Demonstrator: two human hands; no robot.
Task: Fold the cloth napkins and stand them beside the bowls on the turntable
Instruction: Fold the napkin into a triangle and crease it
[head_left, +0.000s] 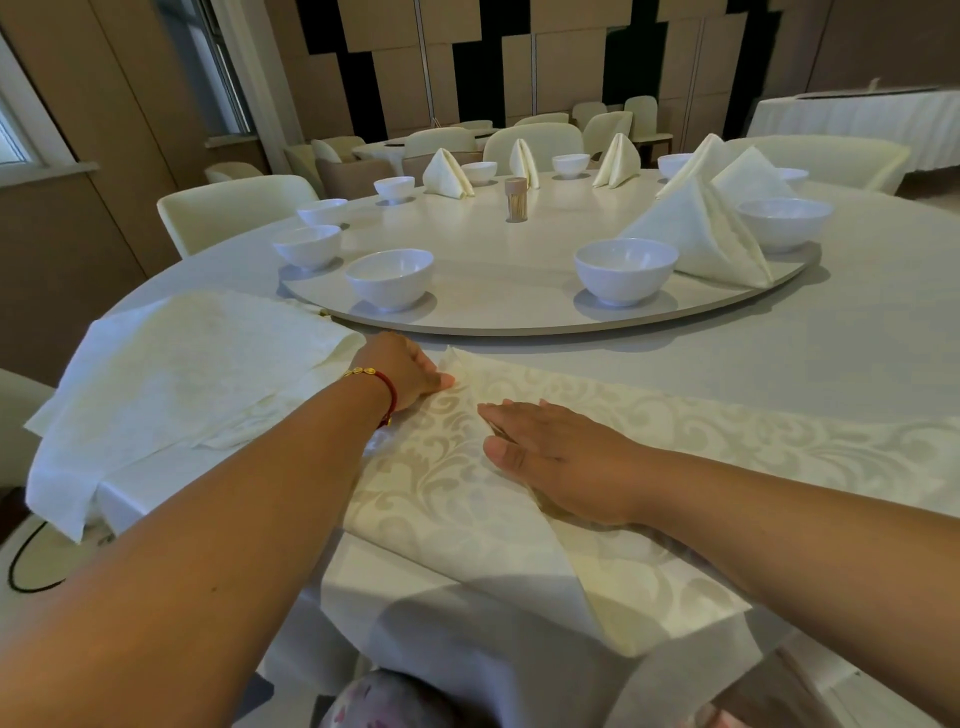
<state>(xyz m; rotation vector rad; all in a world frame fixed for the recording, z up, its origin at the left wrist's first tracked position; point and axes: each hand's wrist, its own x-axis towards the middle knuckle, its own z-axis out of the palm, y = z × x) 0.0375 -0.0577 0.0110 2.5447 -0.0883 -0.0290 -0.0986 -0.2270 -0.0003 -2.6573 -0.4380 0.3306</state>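
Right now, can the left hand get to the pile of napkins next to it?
Probably yes. The left hand presses the napkin being folded, and the pile of napkins lies just to its left on the table, nothing between them.

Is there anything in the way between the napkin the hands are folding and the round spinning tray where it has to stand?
Nothing visible blocks it. Both the left hand and right hand lie on the napkin, and only bare tablecloth lies between it and the turntable. The near rim between two bowls is free.
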